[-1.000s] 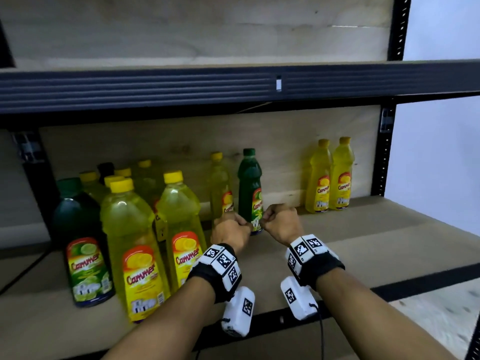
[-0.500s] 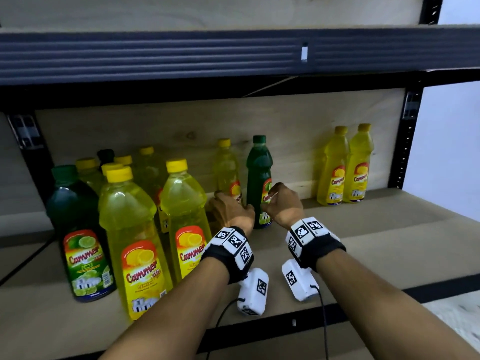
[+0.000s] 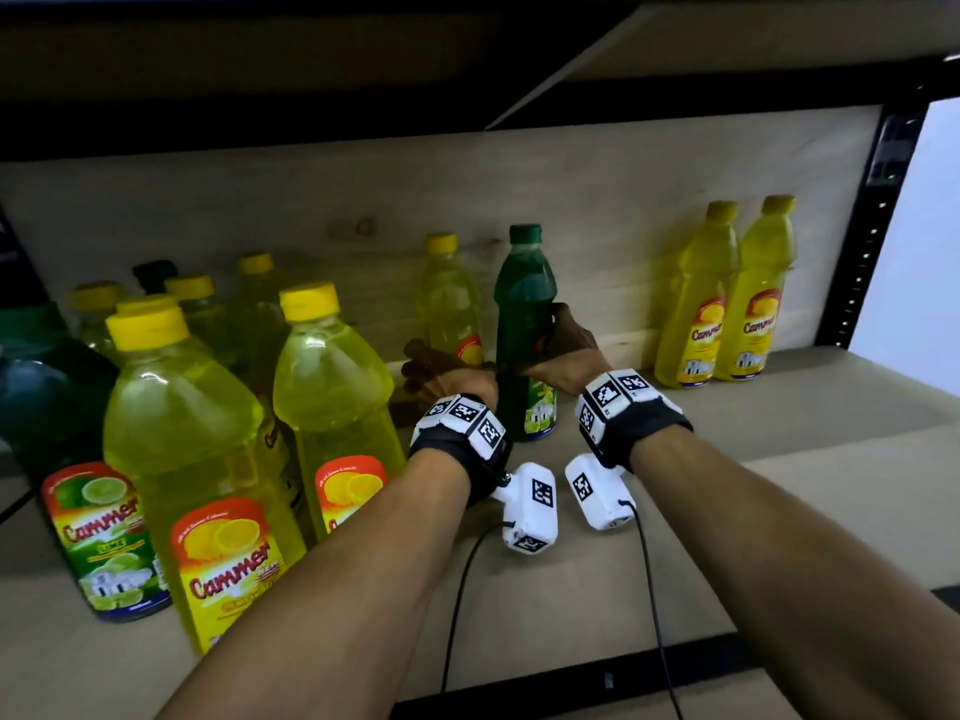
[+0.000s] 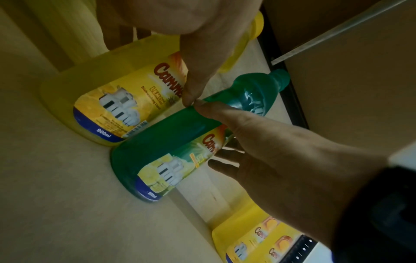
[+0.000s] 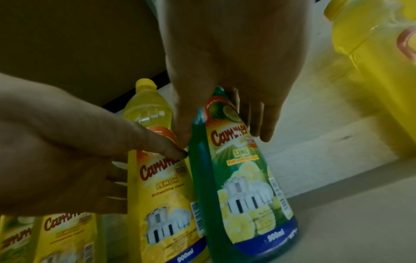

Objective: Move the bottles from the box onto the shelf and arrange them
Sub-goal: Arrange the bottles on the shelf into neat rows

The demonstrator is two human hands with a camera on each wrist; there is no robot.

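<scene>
From the head view we see our right hand (image 3: 563, 350) wrapped around the green bottle (image 3: 524, 324), standing upright on the shelf (image 3: 779, 459) near the back board; the right wrist view adds its lime label, thumb on 1 side, fingers (image 5: 265, 124) behind; our left hand (image 3: 447, 376) curls around the yellow bottle (image 3: 449, 304) just beside it, and the left wrist view shows both thumbs touching at the green bottle (image 4: 171, 135); both bottles hold liquid to the neck; 2 yellow bottles (image 3: 722, 304) stand well apart at right; a cluster of larger bottles (image 3: 208, 433) fills the left; a dark metal upright (image 3: 872, 226) borders a pale wall.
</scene>
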